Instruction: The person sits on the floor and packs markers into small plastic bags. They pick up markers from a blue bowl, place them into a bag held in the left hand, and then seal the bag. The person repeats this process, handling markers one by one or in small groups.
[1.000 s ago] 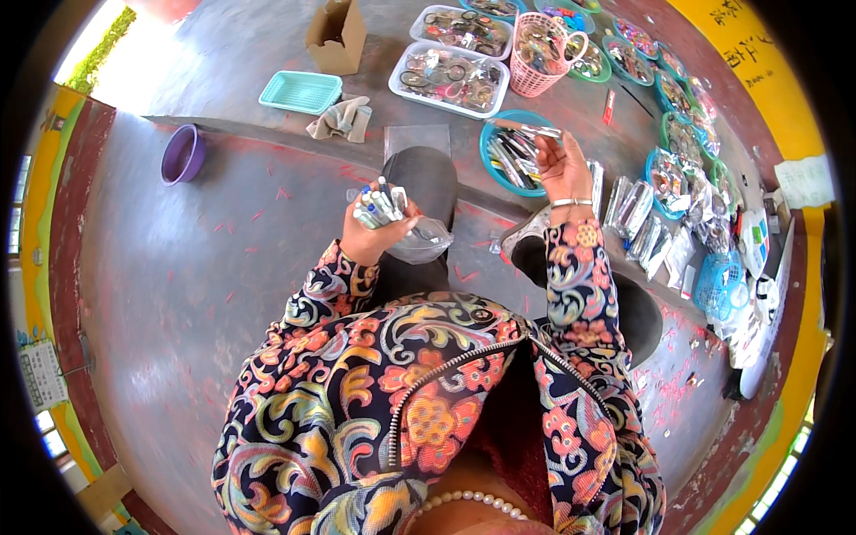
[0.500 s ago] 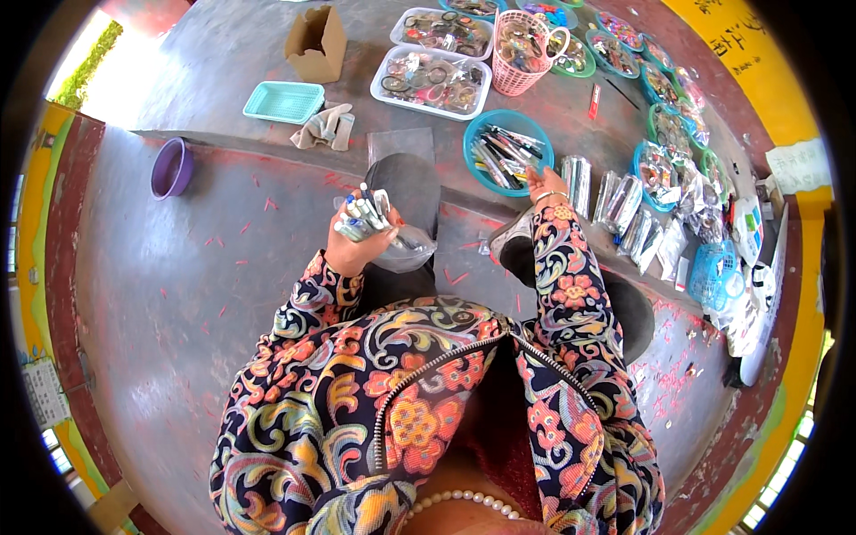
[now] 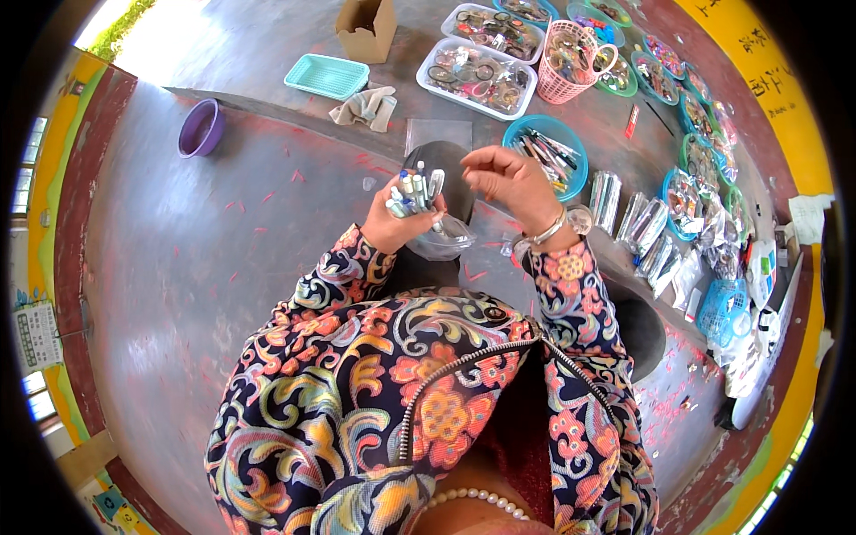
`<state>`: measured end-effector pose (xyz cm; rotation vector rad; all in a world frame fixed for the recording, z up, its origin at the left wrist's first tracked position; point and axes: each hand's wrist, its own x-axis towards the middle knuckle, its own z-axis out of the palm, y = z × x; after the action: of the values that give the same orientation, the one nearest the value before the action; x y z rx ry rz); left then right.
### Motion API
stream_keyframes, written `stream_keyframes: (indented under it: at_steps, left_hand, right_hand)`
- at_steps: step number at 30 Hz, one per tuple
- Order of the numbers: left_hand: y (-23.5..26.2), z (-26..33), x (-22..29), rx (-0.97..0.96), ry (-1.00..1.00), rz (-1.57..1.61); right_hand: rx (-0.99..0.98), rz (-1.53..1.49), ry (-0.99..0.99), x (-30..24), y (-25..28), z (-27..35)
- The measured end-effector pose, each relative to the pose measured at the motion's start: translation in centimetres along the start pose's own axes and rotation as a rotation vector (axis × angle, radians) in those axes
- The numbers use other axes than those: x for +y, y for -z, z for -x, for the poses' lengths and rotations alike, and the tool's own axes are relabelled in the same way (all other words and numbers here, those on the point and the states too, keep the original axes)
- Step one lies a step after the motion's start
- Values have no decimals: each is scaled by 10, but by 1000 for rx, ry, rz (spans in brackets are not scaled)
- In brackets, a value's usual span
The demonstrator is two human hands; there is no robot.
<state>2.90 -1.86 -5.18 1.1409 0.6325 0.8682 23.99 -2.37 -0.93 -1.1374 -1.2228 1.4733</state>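
Note:
My left hand [image 3: 401,214] is closed around a bundle of pens [image 3: 415,189], mostly white with a few blue ends, that stand up out of the fist. A clear plastic bag [image 3: 446,239] hangs around their lower ends, just below the fingers. To the right of the bundle, my right hand [image 3: 517,185] is raised with its fingers curled together in a pinch. I cannot make out what, if anything, lies between the fingertips. Beyond this hand sits a blue round basin [image 3: 581,152] with many loose pens inside, partly covered by the hand.
Bagged pen bundles [image 3: 606,201] lie right of the basin. Behind are white trays [image 3: 477,89] of small items, a pink basket [image 3: 571,62] and several filled bowls. A cloth [image 3: 366,109], a turquoise tray [image 3: 325,76], a cardboard box [image 3: 366,31] and a purple basin [image 3: 201,129] are leftward.
My right hand has come away from the blue basin, leftward toward the pen bundle. My left hand still grips the pens and bag. The whole view has shifted a little.

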Motion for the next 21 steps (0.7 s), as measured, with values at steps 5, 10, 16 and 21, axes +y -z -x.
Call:
stream_keyframes:
  at_steps: [5, 10, 16, 21]
  left_hand:
    - [-4, 6, 2, -42, 15, -66]
    - [1, 5, -8, -161, 4, -120]
    - [-3, 9, -4, -112, 58, -100]
    - [-1, 4, -4, -21, 34, -31]
  right_hand:
    - [40, 293, 201, -14, -35, 12]
    - [96, 302, 273, -18, -38, 19]
    - [231, 396, 405, -49, -31, 31]
    - [498, -96, 375, -51, -3, 36]
